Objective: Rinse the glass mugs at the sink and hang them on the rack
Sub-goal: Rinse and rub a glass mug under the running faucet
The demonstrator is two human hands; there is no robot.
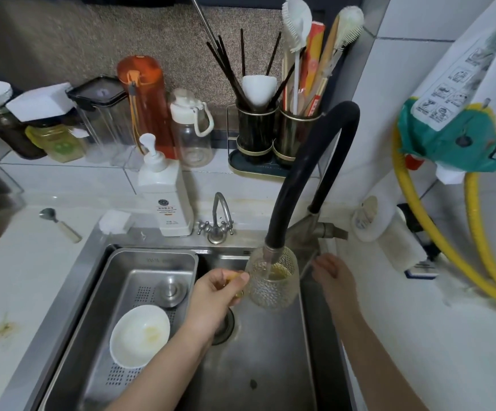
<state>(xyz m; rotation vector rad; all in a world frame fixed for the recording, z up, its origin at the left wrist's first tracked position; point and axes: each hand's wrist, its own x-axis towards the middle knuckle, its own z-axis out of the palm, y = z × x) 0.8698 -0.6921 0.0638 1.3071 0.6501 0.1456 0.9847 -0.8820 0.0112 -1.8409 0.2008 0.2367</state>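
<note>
My left hand (217,295) has the glass mug (272,280) by its amber handle, fingers (239,278) pinched round it, and the mug sits just to the right of them, upright over the sink (270,366) with its mouth right up around the nozzle of the black hose tap (309,173). A stream shows inside the glass, and a little yellowish liquid swirls near the bottom. My right hand (329,271) is out past the mug on its far side, reaching toward the tap's lever (309,262); whether those fingers are closed on it I cannot tell, since the glass and the angle hide them. To rinse well, I reckon I should keep the mug level so the water fills and lifts that residue, then tip it toward the drain (226,324) just below my left wrist and swill it round. The textured wall will be slippery wet, so a firm hold on the handle matters. Left of my left hand, a white bowl (140,336) lies in the steel tray (152,262). No rack shows from here.
</note>
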